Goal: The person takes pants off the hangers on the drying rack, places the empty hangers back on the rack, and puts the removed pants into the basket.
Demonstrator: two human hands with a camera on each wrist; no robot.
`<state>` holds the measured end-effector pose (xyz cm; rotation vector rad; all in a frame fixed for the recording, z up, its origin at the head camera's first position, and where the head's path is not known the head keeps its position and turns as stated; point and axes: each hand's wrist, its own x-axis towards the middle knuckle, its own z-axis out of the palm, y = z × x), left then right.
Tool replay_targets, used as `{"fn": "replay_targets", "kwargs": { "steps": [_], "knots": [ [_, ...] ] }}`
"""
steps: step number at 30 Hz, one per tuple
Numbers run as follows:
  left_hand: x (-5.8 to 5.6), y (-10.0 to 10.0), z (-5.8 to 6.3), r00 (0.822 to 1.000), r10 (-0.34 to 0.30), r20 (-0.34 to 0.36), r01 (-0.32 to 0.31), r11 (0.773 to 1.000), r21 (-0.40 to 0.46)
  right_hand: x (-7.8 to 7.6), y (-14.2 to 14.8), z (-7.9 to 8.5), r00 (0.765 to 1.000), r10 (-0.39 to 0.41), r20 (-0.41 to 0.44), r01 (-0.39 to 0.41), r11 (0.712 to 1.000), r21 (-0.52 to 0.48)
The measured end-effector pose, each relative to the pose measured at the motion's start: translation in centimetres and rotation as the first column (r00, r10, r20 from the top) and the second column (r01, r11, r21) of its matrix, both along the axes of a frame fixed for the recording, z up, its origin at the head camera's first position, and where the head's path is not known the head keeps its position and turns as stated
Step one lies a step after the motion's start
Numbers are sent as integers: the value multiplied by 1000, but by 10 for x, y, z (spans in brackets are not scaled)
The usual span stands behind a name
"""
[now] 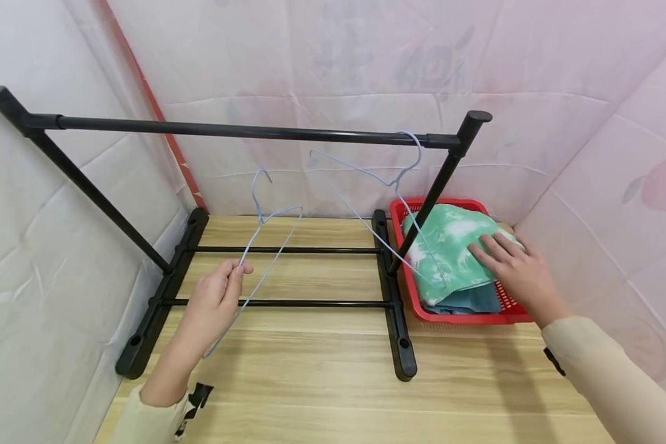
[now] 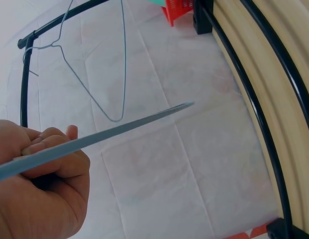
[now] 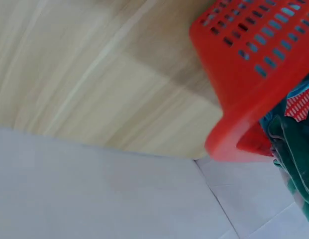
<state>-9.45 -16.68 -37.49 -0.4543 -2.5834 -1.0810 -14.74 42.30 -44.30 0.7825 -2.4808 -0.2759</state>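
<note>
My left hand (image 1: 213, 305) grips a thin light-blue wire hanger (image 1: 261, 219) by one side, its hook pointing up. In the left wrist view the fingers curl round that hanger (image 2: 119, 128), seen nearly edge-on. Over on the right, my right hand (image 1: 518, 271) rests on a folded green-and-white tie-dyed cloth (image 1: 449, 237), fingers spread and fairly straight. The cloth lies on a blue cloth (image 1: 472, 300) inside a red plastic basket (image 1: 472, 319). The right wrist view catches the basket (image 3: 234, 84) and part of the cloth (image 3: 296, 144), but not the hand.
A black garment rack (image 1: 255, 131) stands on the wooden surface (image 1: 311, 370), its right post in front of the basket. A second blue hanger (image 1: 390, 183) hangs by the bar's right end, partly overlapping the basket. Pale sheets (image 1: 311, 61) enclose the back and sides.
</note>
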Motion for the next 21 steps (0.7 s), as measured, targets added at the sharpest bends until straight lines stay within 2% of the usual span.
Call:
{"fn": "replay_targets", "kwargs": {
  "steps": [4, 8, 10, 11, 13, 15, 16, 18, 21],
  "knots": [
    [-1, -1, -1, 1000, 2, -5, -2, 1000, -5, -4, -6, 7, 996, 66, -63, -65, 998, 27],
    [-1, -1, -1, 1000, -1, 3, 1, 1000, -5, -8, -15, 11, 970, 139, -199, -136, 990, 28],
    [-1, -1, -2, 1000, 0, 12, 0, 1000, -1, -10, -15, 11, 963, 158, -219, -152, 987, 45],
    [-1, -2, -2, 1000, 0, 15, -1, 1000, 1, -11, -14, 9, 966, 156, -205, -147, 987, 60],
    [-1, -2, -2, 1000, 2, 22, -2, 1000, 3, -10, -8, 3, 984, 122, -129, -111, 990, 91],
    [-1, -3, -2, 1000, 3, 21, -3, 1000, 1, -5, 1, -7, 998, 59, -6, -58, 991, 121],
    [-1, -3, -3, 1000, 2, 17, -2, 1000, 1, -2, 5, -12, 998, 22, 59, -30, 989, 142],
    [-1, -4, -3, 1000, 2, 7, -2, 1000, 1, 5, 10, -23, 983, -58, 176, 24, 982, 186],
    [-2, -5, -3, 1000, 3, -11, -3, 1000, 1, 9, 12, -32, 943, -147, 297, 80, 971, 226]
  ]
}}
